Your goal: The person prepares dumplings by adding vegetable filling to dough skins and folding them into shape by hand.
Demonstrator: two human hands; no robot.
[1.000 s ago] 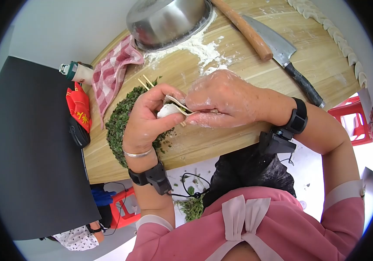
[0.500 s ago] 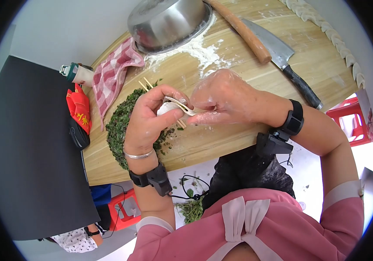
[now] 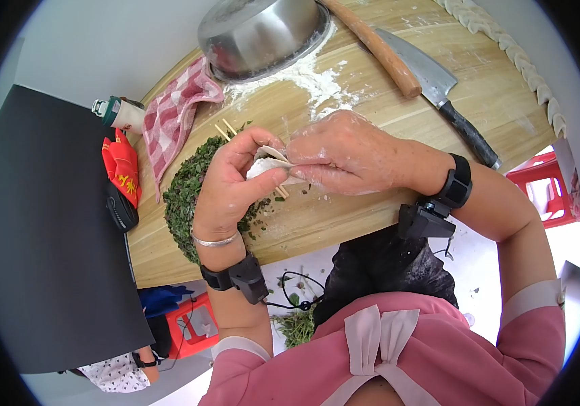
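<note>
Between my hands is a white dumpling, its dough wrapper folded over and partly gaping near the top. My left hand cradles it from the left, thumb along its lower side. The floury fingers of my right hand pinch the wrapper's right edge. Beneath and beyond my left hand lies a mound of chopped greens. A pair of chopsticks sticks out past that hand, their middle hidden by it. What fills the dumpling is mostly covered by dough and fingers.
On the wooden table stand an upturned steel basin, spilled flour, a rolling pin and a cleaver. Finished dumplings line the far right edge. A checked cloth and a cup sit left.
My right fingers have closed in on the wrapper's edge and moved slightly left, pressing its sides together. My left hand keeps nearly the same place around the dumpling.
</note>
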